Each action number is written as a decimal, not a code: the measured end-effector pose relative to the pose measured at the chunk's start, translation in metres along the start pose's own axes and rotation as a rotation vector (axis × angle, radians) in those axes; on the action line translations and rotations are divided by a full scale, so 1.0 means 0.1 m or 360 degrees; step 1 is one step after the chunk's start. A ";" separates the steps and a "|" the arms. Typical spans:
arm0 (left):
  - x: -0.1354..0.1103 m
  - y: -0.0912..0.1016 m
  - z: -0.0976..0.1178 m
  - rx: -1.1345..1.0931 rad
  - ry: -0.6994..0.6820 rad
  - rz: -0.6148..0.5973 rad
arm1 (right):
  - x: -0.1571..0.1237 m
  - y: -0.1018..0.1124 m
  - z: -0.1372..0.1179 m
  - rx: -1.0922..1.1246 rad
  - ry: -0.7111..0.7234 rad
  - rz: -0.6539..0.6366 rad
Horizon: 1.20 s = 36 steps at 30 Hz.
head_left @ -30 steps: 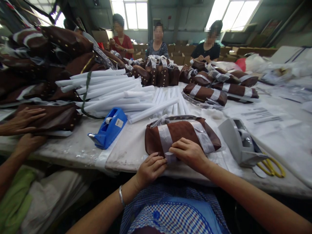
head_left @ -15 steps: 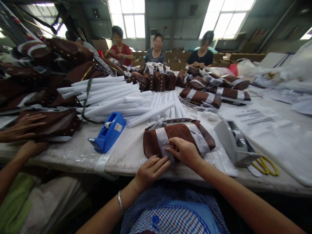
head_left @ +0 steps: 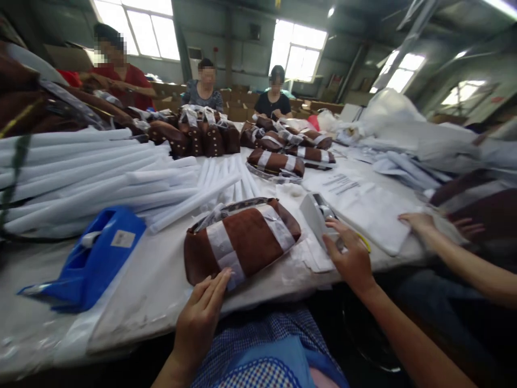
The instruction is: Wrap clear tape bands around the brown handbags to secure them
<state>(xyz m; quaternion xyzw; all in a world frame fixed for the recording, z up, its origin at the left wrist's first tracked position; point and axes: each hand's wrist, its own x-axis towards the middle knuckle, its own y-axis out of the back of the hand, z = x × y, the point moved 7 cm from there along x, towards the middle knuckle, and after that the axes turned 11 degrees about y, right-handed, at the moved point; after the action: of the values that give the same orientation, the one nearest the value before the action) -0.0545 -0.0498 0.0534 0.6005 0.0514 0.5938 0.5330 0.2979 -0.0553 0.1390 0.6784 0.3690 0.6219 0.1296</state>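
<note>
A brown suede bag (head_left: 246, 237) wrapped in two white paper bands lies on the white table (head_left: 153, 291) in front of me. My left hand (head_left: 204, 310) lies flat, fingers stretched out together, with the fingertips on the bag's near edge at the left band. My right hand (head_left: 349, 256) has left the bag and sits at the near end of the grey tape dispenser (head_left: 317, 213), thumb and fingers pinched there. What they pinch is hidden.
A blue tape dispenser (head_left: 95, 258) sits at the left, with white paper rolls (head_left: 100, 172) behind it. Banded brown bags (head_left: 277, 161) fill the far table, where three people sit. A co-worker's hand (head_left: 420, 221) rests on white sheets (head_left: 363, 202) at the right.
My right hand left the bag's paper band and moved right to the grey tape dispenser. My left hand flattened on the bag. The view swung to the right.
</note>
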 end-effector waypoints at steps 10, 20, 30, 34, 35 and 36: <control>0.07 0.06 0.01 -0.0021 -0.0065 0.0094 | -0.23 -0.21 1.52 0.0543 -0.1155 -0.0072; 0.03 -0.01 -0.03 0.0026 -0.0119 -0.0017 | -0.31 0.15 1.12 0.0967 -0.1297 0.0520; 0.08 0.04 0.00 -0.0075 -0.0118 -0.0015 | -1.01 0.19 0.88 0.1124 -0.1694 0.0482; 0.09 0.05 0.01 -0.0051 -0.0114 0.0014 | -1.14 0.05 1.08 0.0930 -0.1580 0.0365; 0.09 0.05 0.01 -0.0048 -0.0113 0.0020 | -1.16 0.03 1.14 0.0857 -0.1549 0.0353; 0.09 0.05 0.00 -0.0046 -0.0110 0.0026 | -1.17 0.03 1.19 0.0789 -0.1527 0.0348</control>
<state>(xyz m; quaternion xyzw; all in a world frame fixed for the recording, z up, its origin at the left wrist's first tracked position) -0.0546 -0.0457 0.0624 0.6134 0.0196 0.5776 0.5383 0.4164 -0.1014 0.0303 0.9303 0.3315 0.1473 0.0542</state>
